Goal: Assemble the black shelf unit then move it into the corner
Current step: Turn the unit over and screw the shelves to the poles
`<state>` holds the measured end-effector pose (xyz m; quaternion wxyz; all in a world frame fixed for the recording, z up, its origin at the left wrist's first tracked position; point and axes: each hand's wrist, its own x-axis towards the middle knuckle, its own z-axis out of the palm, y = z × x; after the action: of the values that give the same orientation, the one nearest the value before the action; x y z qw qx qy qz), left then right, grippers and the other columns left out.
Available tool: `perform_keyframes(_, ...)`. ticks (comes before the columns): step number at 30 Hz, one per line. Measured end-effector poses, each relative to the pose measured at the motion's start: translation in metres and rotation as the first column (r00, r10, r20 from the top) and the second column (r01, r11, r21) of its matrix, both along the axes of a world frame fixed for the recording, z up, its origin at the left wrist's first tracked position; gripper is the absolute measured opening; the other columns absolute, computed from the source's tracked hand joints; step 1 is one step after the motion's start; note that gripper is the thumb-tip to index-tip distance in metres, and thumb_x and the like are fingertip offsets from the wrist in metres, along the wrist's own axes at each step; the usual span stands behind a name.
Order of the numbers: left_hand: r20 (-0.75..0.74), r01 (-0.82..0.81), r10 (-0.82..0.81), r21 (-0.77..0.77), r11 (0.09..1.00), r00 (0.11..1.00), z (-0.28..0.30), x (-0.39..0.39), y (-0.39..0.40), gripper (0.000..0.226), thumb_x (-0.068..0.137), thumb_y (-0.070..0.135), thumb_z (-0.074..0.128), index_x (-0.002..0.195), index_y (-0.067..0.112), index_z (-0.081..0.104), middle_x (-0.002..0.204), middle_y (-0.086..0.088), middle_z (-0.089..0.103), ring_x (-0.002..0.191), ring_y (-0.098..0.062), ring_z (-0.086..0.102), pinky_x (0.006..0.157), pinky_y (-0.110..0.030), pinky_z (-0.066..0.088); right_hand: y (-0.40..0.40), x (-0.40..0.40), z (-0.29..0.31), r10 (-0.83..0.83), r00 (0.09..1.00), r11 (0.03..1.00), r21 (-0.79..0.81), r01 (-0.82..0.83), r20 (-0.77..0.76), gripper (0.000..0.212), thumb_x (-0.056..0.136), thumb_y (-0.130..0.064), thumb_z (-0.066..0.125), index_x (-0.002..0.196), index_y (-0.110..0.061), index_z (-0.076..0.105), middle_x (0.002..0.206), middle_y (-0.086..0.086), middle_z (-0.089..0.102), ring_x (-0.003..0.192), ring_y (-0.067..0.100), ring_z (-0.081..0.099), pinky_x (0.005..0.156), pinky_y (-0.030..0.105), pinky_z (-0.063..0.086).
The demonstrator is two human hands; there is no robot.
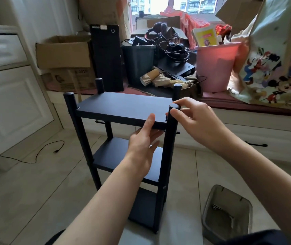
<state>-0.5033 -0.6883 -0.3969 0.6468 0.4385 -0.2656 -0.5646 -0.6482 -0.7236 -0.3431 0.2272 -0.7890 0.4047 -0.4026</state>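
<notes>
The shelf unit (123,138) stands upright on the tiled floor (35,191), out in the middle and near the person, not in any corner. Three black boards sit between four round posts: the top board (123,107), a middle one and a bottom one.

The left hand (142,142) comes up from below the near edge of the top board, thumb lying on the top face near the right end, the other fingers underneath, so the board is lightly pinched between them. I take that as a way to keep the board level and steady while the joint beside it is worked.

The right hand (192,119) is at the near right post (170,147), fingers curled round its cap, thumb against the post's left side. It looks like a twisting or pressing grip, as if the post is being tightened or seated at that corner, though no fitting can be made out there.

The other three posts stand above the board. The unit looks almost built, so what is left is probably this last corner and then the move.

A small grey bin (227,214) sits on the floor just right of the unit's base. A black cable (35,156) trails across the floor to the left. Both could catch the unit when it is carried.
</notes>
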Motion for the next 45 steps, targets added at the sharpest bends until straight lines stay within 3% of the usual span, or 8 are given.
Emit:
perform_keyframes(5,-0.124,-0.010,-0.008,-0.145,0.989,0.992,0.001,-0.009,-0.009,0.035,0.100,0.030,0.060,0.110,-0.003,0.067,0.099,-0.016,0.076,0.091,-0.027,0.075,0.075,-0.032,0.059,-0.003,-0.005,0.000,0.042,0.995,0.999,-0.027,-0.044,-0.095,0.008,0.097,-0.028,0.056,0.105,-0.027,0.055,0.086,-0.004,0.075,0.073,0.014,0.063,0.069,0.023,0.048)
perform_keyframes(7,-0.093,0.003,-0.020,-0.181,0.984,0.995,-0.001,-0.009,-0.010,0.035,0.098,0.034,0.060,0.106,0.001,0.068,0.096,-0.014,0.076,0.090,-0.026,0.075,0.075,-0.032,0.059,-0.005,-0.006,0.000,0.034,0.994,0.998,-0.046,-0.039,-0.102,0.010,0.096,-0.029,0.058,0.106,-0.029,0.056,0.088,-0.007,0.075,0.074,0.010,0.065,0.066,0.016,0.046)
perform_keyframes(11,-0.018,0.027,-0.032,-0.217,0.976,0.999,-0.003,-0.009,-0.012,0.035,0.099,0.037,0.056,0.100,0.005,0.071,0.096,-0.013,0.076,0.091,-0.025,0.074,0.078,-0.033,0.059,-0.011,-0.005,0.003,0.038,0.995,0.998,-0.037,-0.042,-0.096,0.019,0.093,-0.032,0.062,0.112,-0.028,0.061,0.084,-0.012,0.075,0.085,0.027,0.069,0.078,0.028,0.047)
perform_keyframes(23,-0.010,0.086,-0.094,-0.315,0.945,0.996,-0.020,0.000,-0.013,0.037,0.096,0.034,0.057,0.101,-0.001,0.068,0.099,-0.014,0.076,0.100,-0.024,0.073,0.083,-0.027,0.057,-0.002,0.001,0.000,0.023,0.989,0.995,-0.092,-0.036,-0.144,0.018,0.097,-0.037,0.055,0.108,-0.024,0.052,0.082,-0.002,0.073,0.070,0.025,0.060,0.073,0.036,0.048)
perform_keyframes(27,-0.029,0.084,-0.099,-0.321,0.943,0.995,-0.019,-0.002,-0.013,0.038,0.096,0.036,0.057,0.102,0.001,0.070,0.102,-0.015,0.075,0.101,-0.023,0.073,0.082,-0.026,0.057,-0.001,0.001,0.000,0.012,0.991,0.997,-0.079,-0.022,-0.131,0.021,0.096,-0.037,0.057,0.110,-0.022,0.054,0.084,-0.003,0.073,0.068,0.018,0.060,0.069,0.031,0.046)
perform_keyframes(32,-0.012,0.093,-0.102,-0.319,0.943,0.995,-0.014,-0.003,-0.013,0.038,0.090,0.044,0.061,0.094,0.011,0.078,0.102,-0.013,0.076,0.103,-0.023,0.072,0.082,-0.025,0.056,-0.003,0.000,-0.001,0.010,0.998,0.999,-0.030,-0.011,-0.058,0.018,0.093,-0.035,0.064,0.109,-0.028,0.061,0.090,-0.010,0.070,0.091,0.009,0.066,0.076,0.011,0.043)
perform_keyframes(37,-0.006,0.089,-0.095,-0.300,0.950,0.995,-0.015,-0.002,-0.014,0.040,0.094,0.042,0.060,0.103,0.004,0.070,0.101,-0.013,0.074,0.101,-0.023,0.072,0.081,-0.025,0.056,-0.006,0.000,-0.002,0.031,0.999,0.999,-0.010,-0.031,-0.020,0.018,0.091,-0.034,0.066,0.107,-0.029,0.063,0.095,-0.007,0.069,0.099,0.011,0.064,0.091,0.031,0.048)
perform_keyframes(45,0.006,0.077,-0.079,-0.302,0.950,0.997,-0.018,-0.002,-0.015,0.042,0.090,0.044,0.063,0.103,0.005,0.068,0.099,-0.012,0.075,0.102,-0.024,0.073,0.082,-0.026,0.057,-0.009,-0.001,-0.007,0.103,0.984,0.993,0.041,-0.110,0.145,0.016,0.087,-0.028,0.072,0.102,-0.025,0.066,0.087,-0.009,0.071,0.095,0.014,0.068,0.092,0.050,0.052)
